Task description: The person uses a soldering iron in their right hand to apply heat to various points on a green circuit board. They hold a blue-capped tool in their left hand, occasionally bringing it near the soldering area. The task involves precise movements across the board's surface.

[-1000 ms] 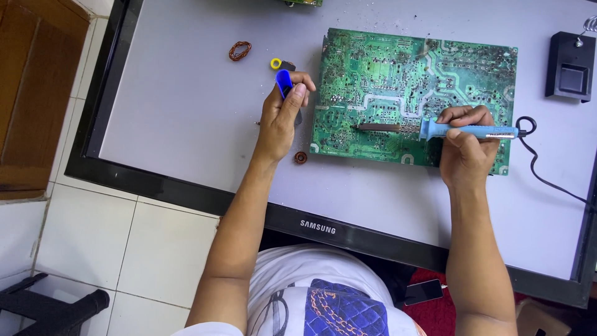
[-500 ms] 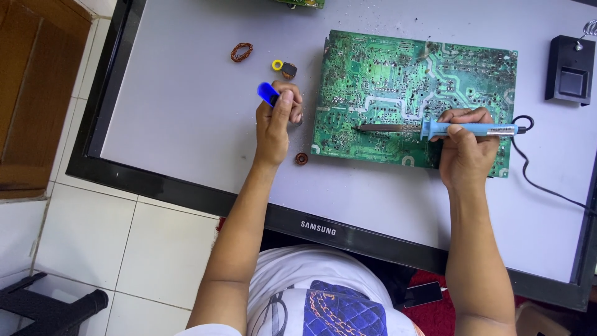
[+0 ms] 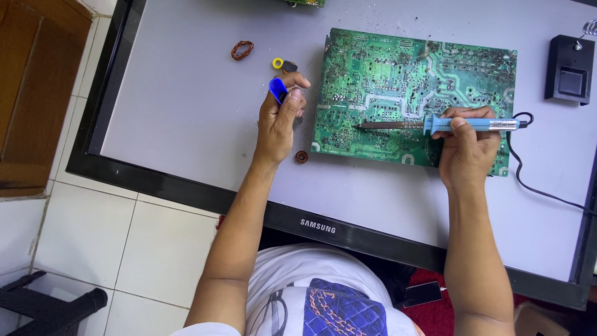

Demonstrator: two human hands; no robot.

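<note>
The right hand (image 3: 466, 146) grips a blue soldering iron (image 3: 472, 124), tip resting on the green circuit board (image 3: 398, 74) lying on the table (image 3: 186, 118). The left hand (image 3: 280, 121) clasps a blue tool (image 3: 277, 90) beside the board. A few removed parts lie loose; most joints look untouched.

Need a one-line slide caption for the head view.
Right hand holds soldering iron over green circuit board; left hand grips blue tool.

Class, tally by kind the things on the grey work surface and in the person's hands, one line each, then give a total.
Green circuit board: 1
Soldering iron, in right hand: 1
Blue tool, in left hand: 1
Black iron stand: 1
Copper wire coil: 1
Small rings, yellow and brown: 2
Total: 7
</note>
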